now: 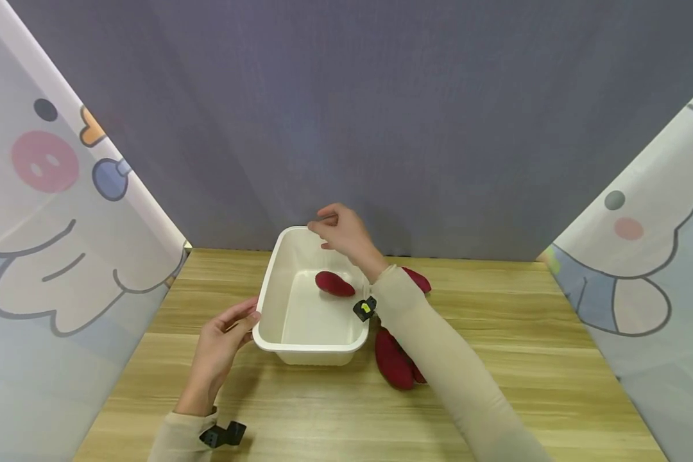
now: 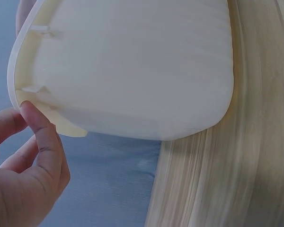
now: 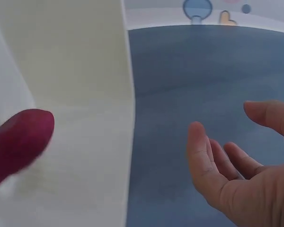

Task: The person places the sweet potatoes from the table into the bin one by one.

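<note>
A white plastic bin point(image 1: 291, 301) stands on the wooden table, and one dark red sweet potato point(image 1: 333, 283) lies inside it. My left hand point(image 1: 222, 346) grips the bin's rim at the near left, thumb on top and fingers below. In the left wrist view that hand's fingertips point(image 2: 31, 111) meet the rim beside the bin's outer wall point(image 2: 132, 66). Over the far rim is my right hand point(image 1: 343, 234), fingers loosely bent and thumb apart. The right wrist view shows nothing between its fingers point(image 3: 199, 146), with the sweet potato point(image 3: 26, 137) off to the left.
More red sweet potatoes point(image 1: 394, 359) lie on the table point(image 1: 531, 333) right of the bin, partly hidden under my right sleeve point(image 1: 439, 340). Another one point(image 1: 418, 280) shows behind that forearm. A grey curtain point(image 1: 439, 128) closes the back; cartoon-printed sheets point(image 1: 29, 256) hang at both sides.
</note>
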A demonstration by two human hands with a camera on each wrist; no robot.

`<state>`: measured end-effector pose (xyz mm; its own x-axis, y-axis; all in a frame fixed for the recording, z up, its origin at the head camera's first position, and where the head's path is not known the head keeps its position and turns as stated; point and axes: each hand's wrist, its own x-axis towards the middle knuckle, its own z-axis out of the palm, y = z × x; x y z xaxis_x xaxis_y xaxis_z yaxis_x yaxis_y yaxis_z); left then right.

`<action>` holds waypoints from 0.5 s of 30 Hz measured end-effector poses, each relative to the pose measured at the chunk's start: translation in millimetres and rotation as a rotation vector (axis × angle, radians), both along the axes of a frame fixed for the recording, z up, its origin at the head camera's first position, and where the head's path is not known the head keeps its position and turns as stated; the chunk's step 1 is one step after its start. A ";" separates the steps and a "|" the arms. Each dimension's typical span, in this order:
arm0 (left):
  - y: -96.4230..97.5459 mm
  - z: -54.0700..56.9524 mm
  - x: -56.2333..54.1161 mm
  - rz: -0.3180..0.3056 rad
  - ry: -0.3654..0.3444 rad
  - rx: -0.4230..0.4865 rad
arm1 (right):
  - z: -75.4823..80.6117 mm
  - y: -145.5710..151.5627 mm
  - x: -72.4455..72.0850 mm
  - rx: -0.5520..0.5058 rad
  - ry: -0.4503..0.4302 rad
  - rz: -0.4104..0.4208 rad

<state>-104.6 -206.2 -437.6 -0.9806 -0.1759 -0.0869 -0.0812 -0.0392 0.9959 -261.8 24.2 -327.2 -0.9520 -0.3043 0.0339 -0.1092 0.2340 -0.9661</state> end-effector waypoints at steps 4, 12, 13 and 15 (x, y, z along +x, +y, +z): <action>0.3 -0.6 -0.1 0.002 0.004 0.005 | 8.8 23.0 9.2 0.041 0.050 -0.003; -1.0 -3.3 -1.4 -0.009 0.004 0.002 | 4.2 78.3 29.9 0.167 0.170 -0.016; -1.1 -3.6 -1.7 -0.009 0.005 0.003 | 3.3 85.2 32.7 0.193 0.189 -0.023; -1.6 -4.6 -2.3 -0.008 0.007 0.003 | 0.8 98.6 38.5 0.237 0.214 -0.037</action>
